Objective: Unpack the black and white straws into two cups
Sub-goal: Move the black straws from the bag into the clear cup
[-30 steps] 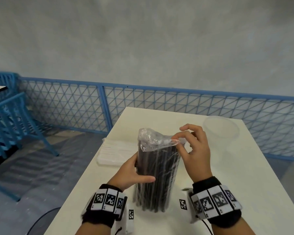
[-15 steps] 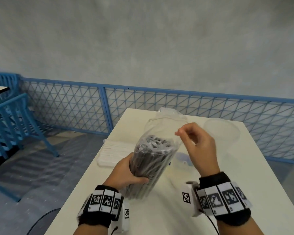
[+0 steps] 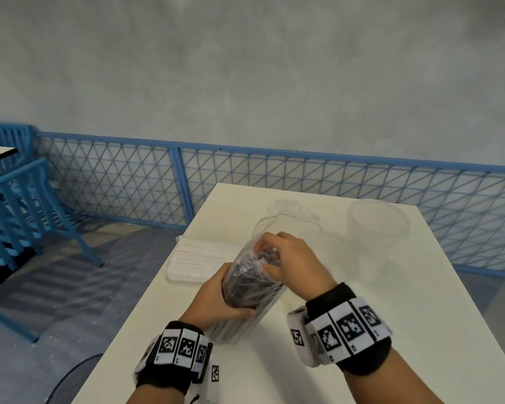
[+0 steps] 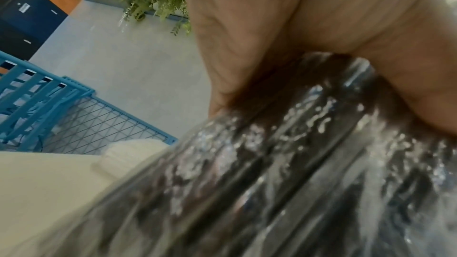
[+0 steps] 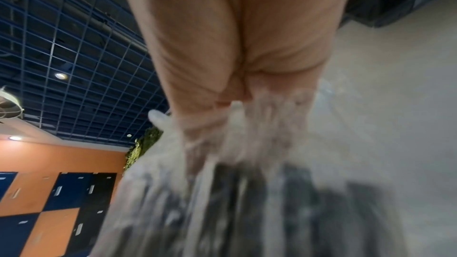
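A clear plastic bag of black straws (image 3: 247,290) stands tilted away from me on the white table (image 3: 391,330). My left hand (image 3: 216,298) grips the bundle round its middle, thumb across the front. My right hand (image 3: 277,258) is at the bag's top, its fingers curled into the open mouth around the straw ends. Close up, the left wrist view shows the bag of black straws (image 4: 284,183) under my palm, and the right wrist view shows my fingers inside the plastic (image 5: 235,134). Two clear cups stand behind: one (image 3: 286,217) just past the bag, one (image 3: 378,225) to the right.
A flat pack of white straws (image 3: 199,258) lies at the table's left edge. A blue mesh fence (image 3: 129,182) runs behind the table, with a blue chair (image 3: 18,217) on the floor to the left. A black cable (image 3: 70,383) lies on the floor.
The bag's top has been opened and the bundle tilted away. My right hand dropped from pinching the plastic above the bag to reaching into its mouth onto the straw ends.
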`<state>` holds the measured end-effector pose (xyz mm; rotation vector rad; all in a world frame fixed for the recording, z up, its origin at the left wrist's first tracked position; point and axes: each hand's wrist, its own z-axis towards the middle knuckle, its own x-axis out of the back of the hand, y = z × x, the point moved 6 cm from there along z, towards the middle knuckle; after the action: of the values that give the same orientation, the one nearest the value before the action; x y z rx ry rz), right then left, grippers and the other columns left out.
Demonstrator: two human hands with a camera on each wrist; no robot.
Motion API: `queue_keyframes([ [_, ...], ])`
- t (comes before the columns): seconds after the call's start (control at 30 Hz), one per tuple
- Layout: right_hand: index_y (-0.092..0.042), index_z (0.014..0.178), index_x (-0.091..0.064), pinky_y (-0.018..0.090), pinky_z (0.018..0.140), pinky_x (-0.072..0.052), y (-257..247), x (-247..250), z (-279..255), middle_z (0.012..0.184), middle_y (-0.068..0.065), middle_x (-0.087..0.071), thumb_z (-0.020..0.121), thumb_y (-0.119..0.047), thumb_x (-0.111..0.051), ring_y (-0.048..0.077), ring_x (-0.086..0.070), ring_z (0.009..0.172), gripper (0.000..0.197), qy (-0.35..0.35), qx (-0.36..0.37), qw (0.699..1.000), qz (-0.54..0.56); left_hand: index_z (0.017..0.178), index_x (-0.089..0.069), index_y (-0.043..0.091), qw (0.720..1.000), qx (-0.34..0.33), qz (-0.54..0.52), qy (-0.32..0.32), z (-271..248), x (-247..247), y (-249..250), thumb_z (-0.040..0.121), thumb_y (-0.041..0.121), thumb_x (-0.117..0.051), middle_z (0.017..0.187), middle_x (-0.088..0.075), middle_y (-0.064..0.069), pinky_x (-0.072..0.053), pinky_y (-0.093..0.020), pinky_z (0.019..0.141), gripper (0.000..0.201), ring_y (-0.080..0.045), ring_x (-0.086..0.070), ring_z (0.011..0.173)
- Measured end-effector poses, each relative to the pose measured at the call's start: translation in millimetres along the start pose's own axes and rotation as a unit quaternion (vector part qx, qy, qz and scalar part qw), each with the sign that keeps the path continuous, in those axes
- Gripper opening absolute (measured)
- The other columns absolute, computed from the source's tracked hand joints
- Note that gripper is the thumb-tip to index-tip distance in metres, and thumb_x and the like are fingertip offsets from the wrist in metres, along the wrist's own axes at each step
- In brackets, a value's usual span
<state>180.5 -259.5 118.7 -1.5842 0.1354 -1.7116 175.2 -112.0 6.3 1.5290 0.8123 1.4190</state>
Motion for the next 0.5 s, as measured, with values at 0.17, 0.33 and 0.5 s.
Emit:
queue_keyframes([
  [0.17, -0.006, 0.077, -0.069, 0.002, 0.062, -0.036, 11.3, -9.8, 0.6, 0.08, 0.004, -0.064, 0.074, 0.002, -0.069, 0.009, -0.054, 0.068, 0.009, 0.077, -0.044, 0.992, 0.088, 0.113, -0.049, 0.035, 0.999, -0.019, 0.009, 0.042, -1.3, -1.0, 8.6, 0.045, 0.026, -0.094, 0.107, -0.066, 0.013, -0.05, -0.017, 0.084, 0.082, 0.004, -0.062, 0.1],
  [0.33, -0.006, 0.069, -0.068, 0.01, 0.062, -0.049, 27.3, 2.1, -3.8, 0.071, 0.006, -0.069, 0.075, 0.002, -0.071, 0.01, -0.064, 0.066, 0.011, 0.132, -0.071, 0.967, 0.205, 0.111, -0.052, 0.035, 0.997, -0.007, 0.039, 0.059, -1.3, 1.2, 10.1, 0.045, 0.036, -0.092, 0.103, -0.068, 0.016, -0.052, -0.017, 0.083, 0.077, 0.006, -0.062, 0.095],
  [0.5, -0.015, 0.067, -0.065, 0.009, 0.065, -0.047, 38.0, 31.5, -7.2, 0.071, -0.002, -0.069, 0.074, -0.002, -0.072, 0.003, -0.061, 0.067, 0.017, 0.196, -0.063, 0.952, 0.226, 0.104, -0.049, 0.045, 0.997, 0.004, 0.053, 0.055, -0.7, -0.6, 10.8, 0.048, 0.039, -0.091, 0.102, -0.067, 0.018, -0.049, -0.013, 0.083, 0.071, 0.009, -0.06, 0.096],
])
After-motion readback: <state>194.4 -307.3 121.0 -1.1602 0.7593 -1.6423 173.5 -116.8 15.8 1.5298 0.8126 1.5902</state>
